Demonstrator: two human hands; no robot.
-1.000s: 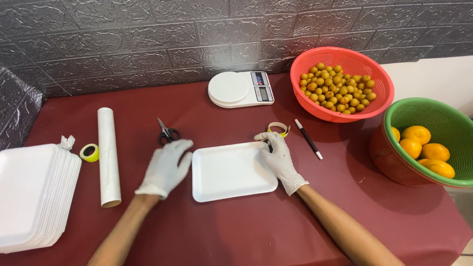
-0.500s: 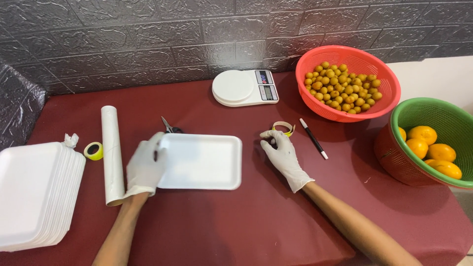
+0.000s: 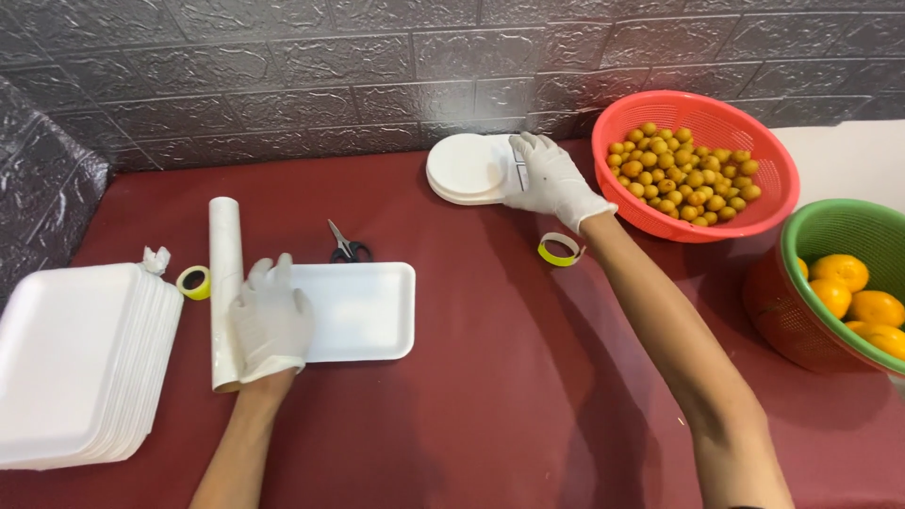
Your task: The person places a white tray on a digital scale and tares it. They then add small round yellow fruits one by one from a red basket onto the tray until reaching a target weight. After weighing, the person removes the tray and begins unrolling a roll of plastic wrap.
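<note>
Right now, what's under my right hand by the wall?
The right hand rests on a white kitchen scale, covering its right end. The round platform shows; what the glove covers cannot be seen.

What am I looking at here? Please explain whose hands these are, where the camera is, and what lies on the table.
One camera sits on a person's head and looks down at their two gloved hands. The left hand rests flat on a white foam tray. The right hand reaches out and touches a white kitchen scale; neither hand lifts anything. On the red table also lie a tray stack, a white roll, scissors, two tape rings, a red basket of small fruit and a green basket of oranges.
</note>
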